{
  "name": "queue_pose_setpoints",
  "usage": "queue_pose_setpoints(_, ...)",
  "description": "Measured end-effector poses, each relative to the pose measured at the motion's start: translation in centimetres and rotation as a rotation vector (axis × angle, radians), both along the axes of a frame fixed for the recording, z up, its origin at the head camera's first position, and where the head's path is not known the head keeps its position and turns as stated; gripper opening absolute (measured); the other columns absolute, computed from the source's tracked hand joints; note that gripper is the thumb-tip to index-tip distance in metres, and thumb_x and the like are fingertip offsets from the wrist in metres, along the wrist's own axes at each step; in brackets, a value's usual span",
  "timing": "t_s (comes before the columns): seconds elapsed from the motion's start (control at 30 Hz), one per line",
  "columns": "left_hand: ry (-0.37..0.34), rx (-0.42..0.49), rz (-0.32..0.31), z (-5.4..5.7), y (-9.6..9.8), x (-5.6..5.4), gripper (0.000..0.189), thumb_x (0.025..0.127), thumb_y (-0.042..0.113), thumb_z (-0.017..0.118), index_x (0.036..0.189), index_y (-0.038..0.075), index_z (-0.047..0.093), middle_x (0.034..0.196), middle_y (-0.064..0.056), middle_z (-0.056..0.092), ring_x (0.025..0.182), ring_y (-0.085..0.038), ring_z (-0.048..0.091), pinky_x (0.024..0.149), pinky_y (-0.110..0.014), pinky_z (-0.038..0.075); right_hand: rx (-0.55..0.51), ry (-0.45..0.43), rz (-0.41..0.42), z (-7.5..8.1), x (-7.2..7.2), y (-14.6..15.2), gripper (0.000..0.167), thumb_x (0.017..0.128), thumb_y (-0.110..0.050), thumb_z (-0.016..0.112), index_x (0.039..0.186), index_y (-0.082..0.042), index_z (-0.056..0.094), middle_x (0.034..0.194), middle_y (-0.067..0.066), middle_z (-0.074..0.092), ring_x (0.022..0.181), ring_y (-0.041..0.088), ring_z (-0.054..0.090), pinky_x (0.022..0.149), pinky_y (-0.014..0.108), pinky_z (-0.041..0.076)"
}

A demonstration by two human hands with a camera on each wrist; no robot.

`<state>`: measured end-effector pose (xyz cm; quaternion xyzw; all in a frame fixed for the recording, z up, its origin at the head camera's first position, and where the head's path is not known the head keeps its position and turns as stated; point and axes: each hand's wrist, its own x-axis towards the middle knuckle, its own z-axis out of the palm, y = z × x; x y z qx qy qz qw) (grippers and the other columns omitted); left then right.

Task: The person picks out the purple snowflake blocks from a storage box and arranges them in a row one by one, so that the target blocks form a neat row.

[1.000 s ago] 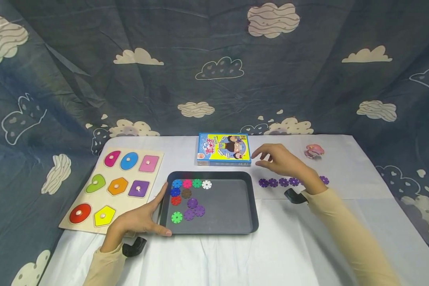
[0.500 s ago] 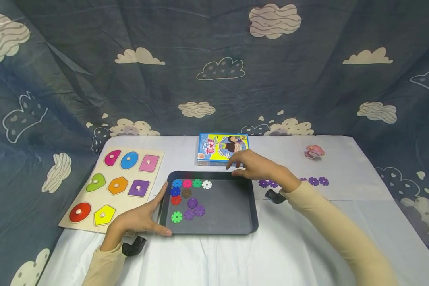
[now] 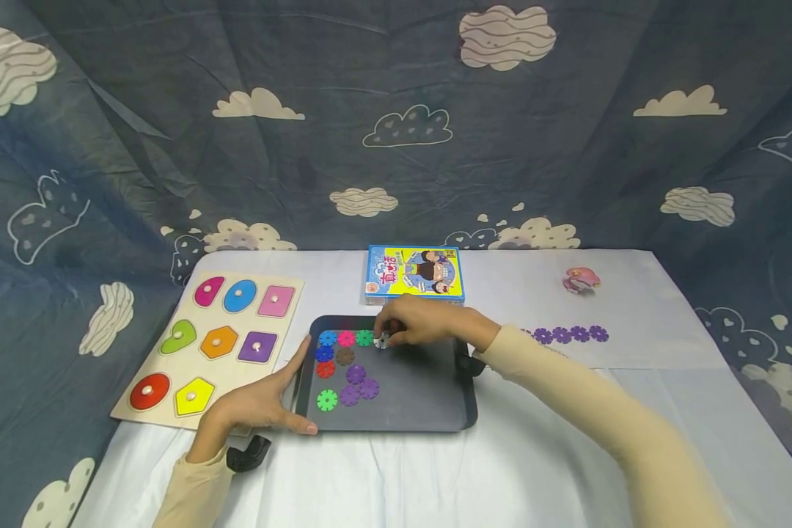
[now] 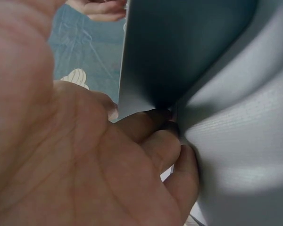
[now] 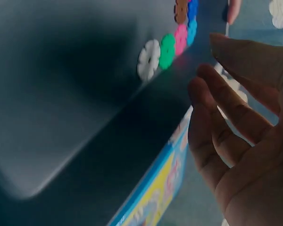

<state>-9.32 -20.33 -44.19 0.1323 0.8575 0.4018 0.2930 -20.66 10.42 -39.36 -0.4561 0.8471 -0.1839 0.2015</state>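
My left hand (image 3: 257,400) holds the left side of the dark grey tray (image 3: 429,418), thumb at the near left corner and index finger along the rim. In the left wrist view its other fingers curl against the tray's wall. My right hand (image 3: 425,320) reaches over the back of the tray, fingertips right by a white snowflake disc (image 5: 148,60). A gap shows between its bent thumb and fingers, with nothing held. Beside the white disc lie green (image 3: 364,338), pink (image 3: 346,339) and blue (image 3: 328,338) discs. Purple discs (image 3: 356,375) cluster lower in the tray.
A wooden shape puzzle board (image 3: 218,315) lies left of the tray. Behind it stands a yellow and blue box (image 3: 416,273). Right of the tray is a row of purple discs (image 3: 562,335), partly hidden by the right sleeve, with a pink toy (image 3: 581,279) farther back.
My right hand has moved left from beside the box, past the tray's back right corner, to the white disc. The left hand and the tray have stayed in place.
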Motion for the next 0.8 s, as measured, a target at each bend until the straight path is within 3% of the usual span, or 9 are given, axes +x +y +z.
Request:
queue_pose_setpoints(0.33, -0.016, 0.000, 0.013, 0.1, 0.0, 0.0, 0.142, 0.065, 0.035, 0.094, 0.161, 0.031, -0.011, 0.169, -0.015, -0.002, 0.153, -0.046, 0.007, 0.119, -0.070, 0.015, 0.054, -0.044, 0.077, -1.1, 0.2, -3.7, 0.015, 0.090, -0.010, 0.074, 0.105, -0.011, 0.075, 0.104, -0.002, 0.073, 0.085, 0.009, 0.063, 0.078, 0.021, 0.053)
queue_pose_setpoints(0.53, -0.015, 0.009, 0.009, 0.1, 0.0, -0.1, 0.143, 0.065, 0.035, 0.094, 0.161, 0.030, -0.011, 0.169, -0.016, -0.004, 0.153, -0.046, 0.004, 0.119, -0.070, 0.014, 0.100, -0.097, 0.110, -1.7, 0.9, -5.2, 0.015, 0.089, -0.008, 0.075, 0.104, -0.011, 0.074, 0.105, 0.000, 0.072, 0.079, 0.007, 0.060, 0.071, 0.017, 0.050)
queue_pose_setpoints(0.8, -0.019, 0.005, 0.010, 0.2, 0.0, 0.0, 0.142, 0.066, 0.034, 0.094, 0.161, 0.029, -0.011, 0.169, -0.016, -0.003, 0.153, -0.046, 0.005, 0.119, -0.069, 0.014, 0.109, -0.115, 0.104, -2.3, 1.4, -6.1, 0.011, 0.088, -0.007, 0.076, 0.096, -0.013, 0.072, 0.101, -0.007, 0.067, 0.078, 0.005, 0.057, 0.069, 0.017, 0.050)
